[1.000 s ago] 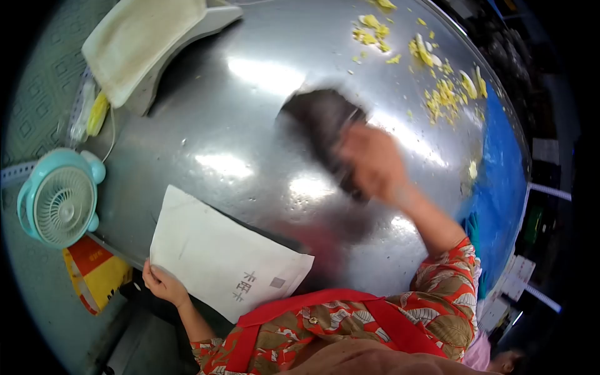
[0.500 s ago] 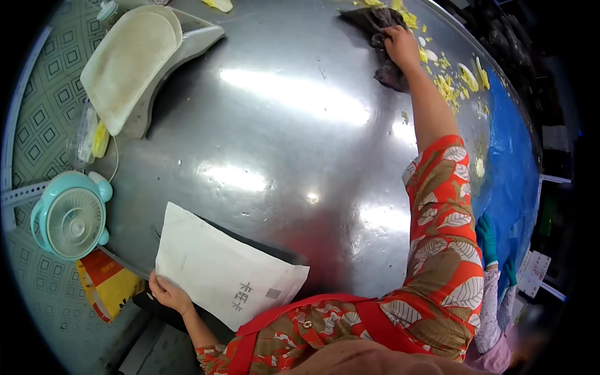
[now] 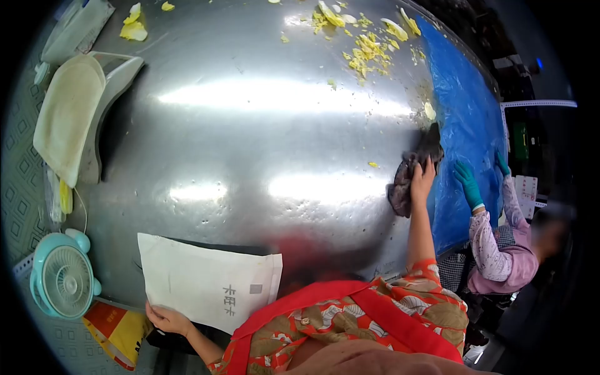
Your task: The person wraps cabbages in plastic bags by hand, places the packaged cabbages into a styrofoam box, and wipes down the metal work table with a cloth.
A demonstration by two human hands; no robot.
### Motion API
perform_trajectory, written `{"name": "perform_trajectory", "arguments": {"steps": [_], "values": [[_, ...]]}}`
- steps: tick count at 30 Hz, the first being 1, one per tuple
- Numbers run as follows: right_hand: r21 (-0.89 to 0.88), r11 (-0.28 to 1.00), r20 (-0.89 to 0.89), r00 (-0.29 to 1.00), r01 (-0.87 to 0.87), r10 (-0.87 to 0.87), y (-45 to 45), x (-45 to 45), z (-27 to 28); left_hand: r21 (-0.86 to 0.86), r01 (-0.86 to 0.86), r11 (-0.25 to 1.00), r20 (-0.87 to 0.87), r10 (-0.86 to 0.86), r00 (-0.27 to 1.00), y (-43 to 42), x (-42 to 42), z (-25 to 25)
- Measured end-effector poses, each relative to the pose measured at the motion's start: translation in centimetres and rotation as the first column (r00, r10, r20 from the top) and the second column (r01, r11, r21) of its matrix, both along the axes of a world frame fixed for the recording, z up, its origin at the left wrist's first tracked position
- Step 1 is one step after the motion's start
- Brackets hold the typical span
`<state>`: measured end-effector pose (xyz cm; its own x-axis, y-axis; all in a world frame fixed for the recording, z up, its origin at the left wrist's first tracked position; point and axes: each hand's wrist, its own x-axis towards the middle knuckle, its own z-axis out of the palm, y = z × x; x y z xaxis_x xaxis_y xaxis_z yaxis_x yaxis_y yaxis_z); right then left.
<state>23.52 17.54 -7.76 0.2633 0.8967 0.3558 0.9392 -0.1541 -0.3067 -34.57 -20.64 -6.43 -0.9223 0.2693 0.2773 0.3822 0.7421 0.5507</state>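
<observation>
My right hand (image 3: 423,181) presses a dark, crumpled rag (image 3: 402,187) onto the metal table (image 3: 219,144), close beside the edge of a blue plastic sheet (image 3: 465,112). At the table's near left edge, my left hand (image 3: 170,320) grips the lower left corner of a white bag (image 3: 197,281) with printed characters. The bag lies flat, partly over the table edge. Yellow-white leaf scraps (image 3: 369,55) are scattered at the far side, beyond my right hand. One small yellow scrap (image 3: 373,164) lies just left of the rag.
A scale with a pale tray (image 3: 69,115) stands at the left. Below it is a turquoise fan (image 3: 65,278), with a yellow and red bag (image 3: 115,331) under it. At the right, a co-worker's teal-gloved hand (image 3: 467,185) rests on the blue sheet. Leaf pieces (image 3: 133,25) lie far left.
My right hand has drawn the rag back from the far side, nearer to my body and beside the blue sheet. The view has shifted right. My left hand keeps hold of the white bag.
</observation>
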Motion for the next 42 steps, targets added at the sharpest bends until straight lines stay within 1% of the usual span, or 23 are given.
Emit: {"name": "perform_trajectory", "arguments": {"steps": [2,5,10,11,13,14,16,18,19,20,22,23,25,27,31,32,36,37,38,39,40,41,42], "values": [[0.012,0.998,-0.127,0.990,0.066,-0.064,4.3,-2.0,0.5,-0.013,-0.010,1.000,-0.016,0.010,1.000,0.6,0.4,0.4],[0.082,0.975,0.026,0.978,0.204,-0.207,14.5,-3.1,-0.7,0.003,-0.023,1.000,-0.015,0.023,1.000,0.5,0.2,0.1],[0.261,0.955,-0.173,0.967,-0.139,0.188,32.5,-15.1,-1.7,-0.130,-0.021,0.991,-0.017,0.019,1.000,0.4,0.4,1.0],[0.215,0.962,-0.329,0.916,-0.166,0.231,34.5,-18.0,-1.1,-0.142,-0.032,0.989,-0.013,0.030,0.999,0.5,0.3,0.8],[0.308,0.951,-0.807,0.526,-0.013,0.268,36.5,-22.9,0.5,-0.127,-0.010,0.992,-0.036,0.005,0.999,-0.2,0.0,0.3],[0.313,0.950,-0.811,0.519,-0.006,0.270,36.4,-23.2,1.6,-0.120,0.004,0.993,-0.036,-0.009,0.999,-0.2,-0.1,0.3],[0.400,0.913,-0.915,0.090,0.085,0.393,34.5,-23.8,3.5,-0.114,0.001,0.993,-0.035,-0.005,0.999,-0.2,-0.2,0.6],[0.457,0.885,-0.889,-0.049,-0.091,0.455,27.5,-21.4,6.7,-0.085,-0.023,0.996,-0.002,0.023,1.000,-0.1,0.2,0.3],[0.406,0.898,-0.909,0.025,-0.167,0.416,24.5,-18.8,6.4,-0.058,-0.035,0.998,0.027,0.036,0.999,0.1,0.4,0.4],[0.368,0.910,-0.874,0.261,-0.193,0.409,20.8,-16.3,5.4,-0.050,-0.037,0.998,0.001,0.037,0.999,-0.1,0.2,-0.1],[0.083,0.994,-0.682,0.723,-0.073,0.110,11.0,-15.2,5.8,0.021,-0.119,0.993,0.135,0.115,0.984,0.1,-0.1,-0.1],[0.137,0.964,-0.664,0.701,-0.228,0.260,8.4,-13.7,3.5,-0.124,-0.255,0.959,0.214,0.277,0.937,2.8,1.7,2.2],[-0.068,0.939,-0.233,0.921,-0.336,0.312,3.1,-14.8,2.1,-0.149,-0.206,0.967,0.115,0.224,0.968,1.5,1.3,1.7],[-0.167,0.896,-0.252,0.896,-0.412,0.366,3.1,-17.6,3.5,-0.194,-0.122,0.973,0.022,0.128,0.991,0.1,0.6,1.1],[-0.031,0.879,-0.215,0.862,-0.476,0.459,13.4,-23.7,1.8,-0.334,-0.020,0.942,-0.078,-0.007,0.997,-1.9,-1.0,0.7],[0.023,0.874,-0.200,0.855,-0.485,0.479,17.4,-25.6,0.9,-0.169,-0.079,0.982,0.036,0.087,0.996,-0.5,-0.1,1.7],[0.248,0.874,-0.068,0.893,-0.417,0.445,35.7,-32.4,-2.1,-0.161,-0.034,0.986,-0.037,0.028,0.999,0.6,0.5,1.8],[0.157,0.891,-0.225,0.863,-0.426,0.452,39.8,-32.8,-2.4,-0.147,-0.016,0.989,-0.053,0.008,0.999,0.6,0.5,1.9],[0.092,0.958,-0.553,0.787,-0.271,0.275,41.8,-34.1,-0.9,-0.148,-0.016,0.989,-0.067,0.006,0.998,0.4,0.4,1.5],[0.350,0.926,-0.847,0.373,-0.143,0.378,44.4,-33.8,-1.6,-0.142,-0.008,0.990,-0.030,0.004,1.000,0.6,0.6,1.6],[0.369,0.924,-0.883,0.272,-0.104,0.383,41.3,-34.5,1.9,-0.111,-0.031,0.993,-0.008,0.031,0.999,0.6,0.5,1.4],[0.467,0.863,-0.883,-0.041,-0.191,0.468,41.8,-33.3,2.3,-0.079,-0.057,0.995,0.019,0.059,0.998,0.4,0.6,1.3],[0.393,0.900,-0.916,0.008,-0.187,0.401,38.5,-32.3,4.9,-0.081,-0.066,0.994,0.031,0.069,0.997,0.2,0.6,1.2]]}}
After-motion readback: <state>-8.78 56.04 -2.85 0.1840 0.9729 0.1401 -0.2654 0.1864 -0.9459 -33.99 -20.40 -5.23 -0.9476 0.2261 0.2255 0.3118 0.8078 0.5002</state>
